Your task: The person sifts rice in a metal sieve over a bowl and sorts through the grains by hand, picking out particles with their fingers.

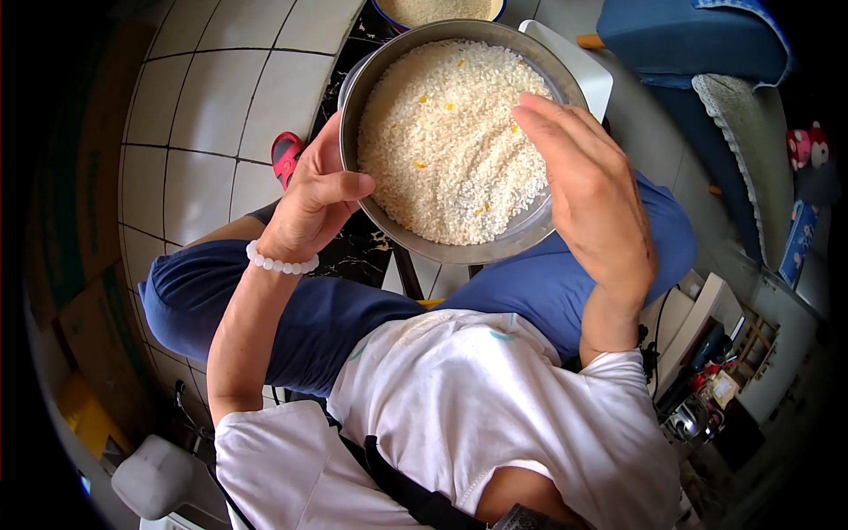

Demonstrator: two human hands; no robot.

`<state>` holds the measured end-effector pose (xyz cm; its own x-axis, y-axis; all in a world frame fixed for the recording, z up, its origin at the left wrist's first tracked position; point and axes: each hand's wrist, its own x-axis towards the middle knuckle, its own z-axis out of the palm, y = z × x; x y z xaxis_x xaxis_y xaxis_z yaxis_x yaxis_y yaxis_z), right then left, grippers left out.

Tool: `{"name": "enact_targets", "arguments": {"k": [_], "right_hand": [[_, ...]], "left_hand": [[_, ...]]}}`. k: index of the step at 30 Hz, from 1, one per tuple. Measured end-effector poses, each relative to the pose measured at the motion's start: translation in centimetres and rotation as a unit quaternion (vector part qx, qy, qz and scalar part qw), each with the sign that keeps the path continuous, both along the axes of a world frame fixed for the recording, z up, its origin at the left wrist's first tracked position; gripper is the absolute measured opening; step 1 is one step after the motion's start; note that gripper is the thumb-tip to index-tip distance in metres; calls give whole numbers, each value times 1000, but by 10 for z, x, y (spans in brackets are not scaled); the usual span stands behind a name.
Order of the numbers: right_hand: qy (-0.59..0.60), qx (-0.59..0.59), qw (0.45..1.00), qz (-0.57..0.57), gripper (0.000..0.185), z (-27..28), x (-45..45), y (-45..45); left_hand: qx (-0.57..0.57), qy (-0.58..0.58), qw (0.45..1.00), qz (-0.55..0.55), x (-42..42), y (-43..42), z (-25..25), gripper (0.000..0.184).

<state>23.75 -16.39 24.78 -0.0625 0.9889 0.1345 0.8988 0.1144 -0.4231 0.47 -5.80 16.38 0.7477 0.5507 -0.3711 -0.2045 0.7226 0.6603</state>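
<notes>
A round metal bowl (456, 254) filled with white rice grains (450, 146) is held over my lap. A few small yellow bits (420, 165) lie scattered among the grains. My left hand (320, 192) grips the bowl's left side, its thumb over the rim and its fingers against the outside. From the right, my right hand (590, 181) reaches over the rim with fingers stretched out, their tips at the surface of the rice. Shallow grooves run through the grains beside those fingertips. The right thumb is hidden from view.
Behind the bowl is a second bowl (433, 9) with pale grain, partly cut off. A black marbled surface (349, 274) shows under the metal bowl. A white tray-like piece (587, 75) lies behind it. At upper right is a blue chair (693, 44); a red shoe (286, 155) is at left.
</notes>
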Motion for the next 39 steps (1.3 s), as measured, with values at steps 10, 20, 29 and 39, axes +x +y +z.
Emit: {"name": "enact_targets", "arguments": {"k": [10, 20, 29, 39], "right_hand": [[46, -101, 992, 67, 25, -3, -9, -3], [-5, -26, 1000, 14, 30, -8, -9, 0], [104, -87, 979, 152, 31, -15, -28, -10], [137, -120, 965, 191, 29, -25, -56, -9]], "left_hand": [[4, -3, 1000, -6, 1, 0, 2, 79], [0, -3, 1000, -15, 1, 0, 0, 79], [-3, -9, 1000, -11, 2, -1, 1, 79], [-2, -7, 1000, 7, 3, -3, 5, 78]]}}
